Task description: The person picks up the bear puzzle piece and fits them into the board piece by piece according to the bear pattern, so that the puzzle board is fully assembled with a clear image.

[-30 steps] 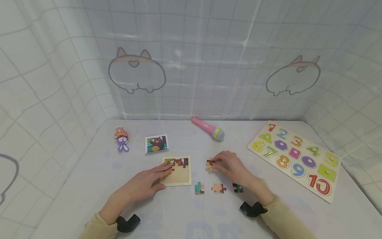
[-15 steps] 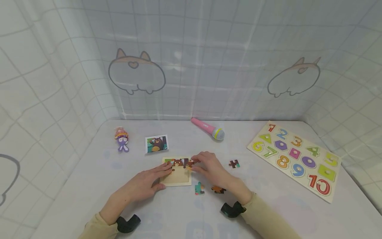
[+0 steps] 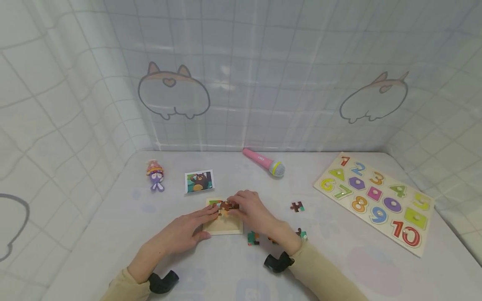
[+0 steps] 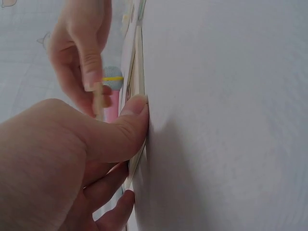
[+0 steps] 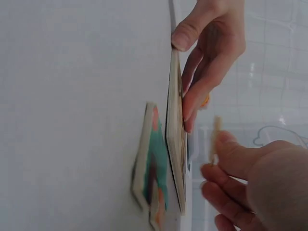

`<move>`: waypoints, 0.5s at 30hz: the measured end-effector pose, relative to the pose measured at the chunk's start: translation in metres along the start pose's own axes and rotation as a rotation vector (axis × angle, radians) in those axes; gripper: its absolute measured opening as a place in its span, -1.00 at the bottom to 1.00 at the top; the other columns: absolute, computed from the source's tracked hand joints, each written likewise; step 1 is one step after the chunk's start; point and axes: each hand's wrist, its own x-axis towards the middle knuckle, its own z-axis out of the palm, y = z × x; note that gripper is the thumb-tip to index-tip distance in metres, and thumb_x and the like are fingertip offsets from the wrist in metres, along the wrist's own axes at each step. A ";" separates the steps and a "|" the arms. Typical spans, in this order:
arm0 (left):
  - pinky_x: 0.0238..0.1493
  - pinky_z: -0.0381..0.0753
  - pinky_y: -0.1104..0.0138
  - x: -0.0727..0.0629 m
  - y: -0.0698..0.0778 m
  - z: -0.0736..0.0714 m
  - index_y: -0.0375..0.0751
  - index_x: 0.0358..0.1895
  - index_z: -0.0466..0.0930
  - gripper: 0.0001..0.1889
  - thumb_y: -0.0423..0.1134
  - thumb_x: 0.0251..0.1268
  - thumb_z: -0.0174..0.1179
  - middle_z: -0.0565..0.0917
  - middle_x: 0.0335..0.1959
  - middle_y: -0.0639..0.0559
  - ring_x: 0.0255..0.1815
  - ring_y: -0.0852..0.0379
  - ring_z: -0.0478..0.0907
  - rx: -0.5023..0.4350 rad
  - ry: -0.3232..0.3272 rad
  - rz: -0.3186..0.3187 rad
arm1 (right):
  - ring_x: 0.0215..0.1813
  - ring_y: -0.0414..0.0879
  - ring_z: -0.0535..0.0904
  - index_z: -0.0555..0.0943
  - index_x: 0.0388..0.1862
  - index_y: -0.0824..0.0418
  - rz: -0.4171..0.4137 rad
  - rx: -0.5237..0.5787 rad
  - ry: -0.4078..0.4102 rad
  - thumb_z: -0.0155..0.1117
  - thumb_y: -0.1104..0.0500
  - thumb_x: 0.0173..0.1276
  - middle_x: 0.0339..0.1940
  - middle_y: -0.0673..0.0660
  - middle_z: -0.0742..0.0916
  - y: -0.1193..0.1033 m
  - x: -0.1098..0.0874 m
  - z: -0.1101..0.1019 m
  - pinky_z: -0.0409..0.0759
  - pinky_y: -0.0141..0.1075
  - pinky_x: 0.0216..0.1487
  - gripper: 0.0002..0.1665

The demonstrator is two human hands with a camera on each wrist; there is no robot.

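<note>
My left hand (image 3: pixel 186 230) lies at the left side of a shallow wooden puzzle tray (image 3: pixel 223 228). Its fingers rest straight over the top left, and the thumb (image 4: pixel 134 107) touches the tray's near edge. Brown bear pieces fill part of the tray's top row; bare wood shows below. Between thumb and fingertips my right hand (image 3: pixel 253 211) pinches a brown and orange jigsaw piece (image 3: pixel 225 212), above the tray. Both wrist views show this piece (image 5: pixel 215 137) on edge, raised clear of the tray. Fingers hide part of the top row.
Loose jigsaw pieces, one of them teal (image 3: pixel 253 238), lie right of the tray, some under the right wrist; another piece (image 3: pixel 297 207) lies farther right. Behind are a bear picture card (image 3: pixel 199 182), a purple doll (image 3: pixel 156 176) and a pink toy microphone (image 3: pixel 263 161). A number board (image 3: pixel 374 200) lies far right.
Holding the jigsaw piece, my right hand has moved left from the table beside the tray to above the tray. My left hand has stayed on the tray.
</note>
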 end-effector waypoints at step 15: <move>0.40 0.38 -0.09 0.001 0.001 0.001 -0.10 0.47 0.37 -0.40 -0.06 0.42 0.21 0.28 0.55 0.05 0.55 -0.08 0.22 0.000 -0.001 -0.009 | 0.00 -0.13 0.49 0.65 0.17 0.15 -0.002 -0.035 -0.028 0.33 0.02 0.40 -0.05 -0.01 0.69 0.004 -0.002 0.015 0.40 -0.15 0.19 -0.58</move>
